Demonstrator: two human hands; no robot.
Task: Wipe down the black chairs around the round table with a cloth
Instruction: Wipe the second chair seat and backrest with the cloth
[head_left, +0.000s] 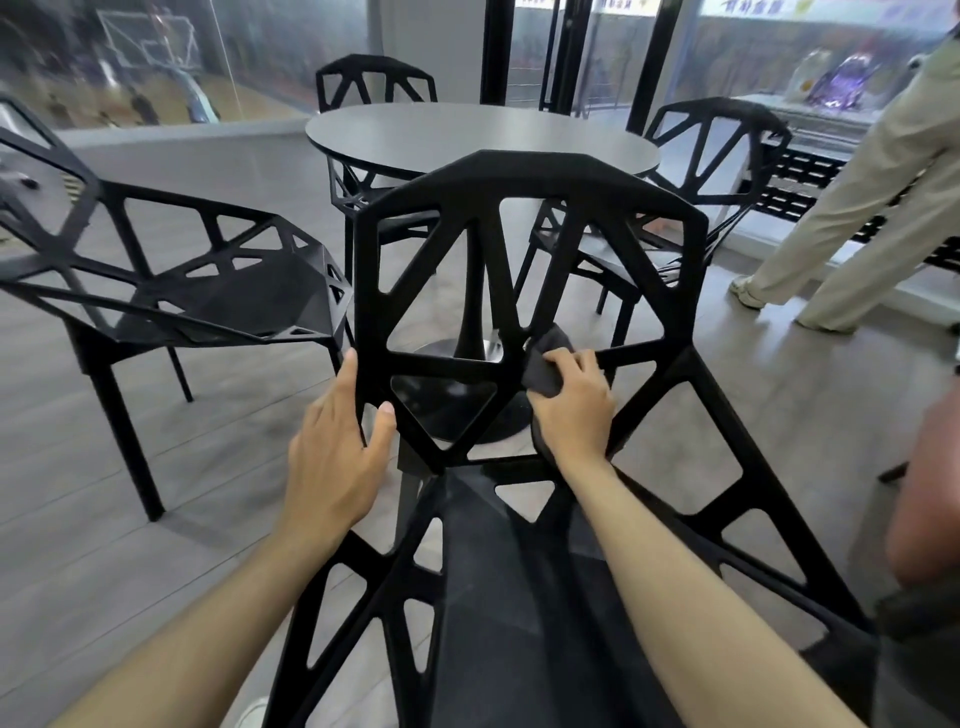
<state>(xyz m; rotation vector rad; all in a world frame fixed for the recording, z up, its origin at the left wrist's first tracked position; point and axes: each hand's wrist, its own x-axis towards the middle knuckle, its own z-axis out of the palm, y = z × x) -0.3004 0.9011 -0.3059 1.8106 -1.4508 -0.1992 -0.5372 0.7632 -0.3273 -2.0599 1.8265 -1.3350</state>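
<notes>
Grey cloth (545, 364) in right hand (574, 402) presses black chair (530, 176) backrest.

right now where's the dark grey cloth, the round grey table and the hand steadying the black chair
dark grey cloth (545, 371), head view, bunched middle
round grey table (467, 132), head view, bare top
left hand (335, 447), head view, back of hand

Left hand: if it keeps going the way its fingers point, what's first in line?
Likely nothing: the left hand grips the near chair's edge, fingers pointing up along it. Beyond looks free; the left chair sits off-line, depth unclear.
</notes>
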